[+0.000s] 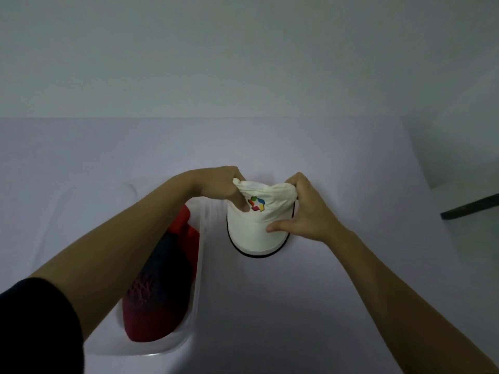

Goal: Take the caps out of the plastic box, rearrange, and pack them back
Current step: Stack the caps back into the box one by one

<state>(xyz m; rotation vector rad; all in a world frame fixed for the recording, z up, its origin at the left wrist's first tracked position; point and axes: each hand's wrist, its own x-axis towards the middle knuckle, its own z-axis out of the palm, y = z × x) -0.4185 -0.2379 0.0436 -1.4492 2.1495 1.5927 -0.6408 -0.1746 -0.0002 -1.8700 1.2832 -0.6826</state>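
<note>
A white cap with a multicoloured logo and a black-edged brim lies on the white table, brim toward me. My left hand pinches the left side of its crumpled crown. My right hand grips the crown's right side, thumb pressed on the brim. To the left stands the clear plastic box. Inside it lie a red cap and a dark cap with a maroon brim, partly hidden by my left forearm.
The white table runs back to a pale wall. A dark ledge or edge shows at the far right, beyond the table's right side.
</note>
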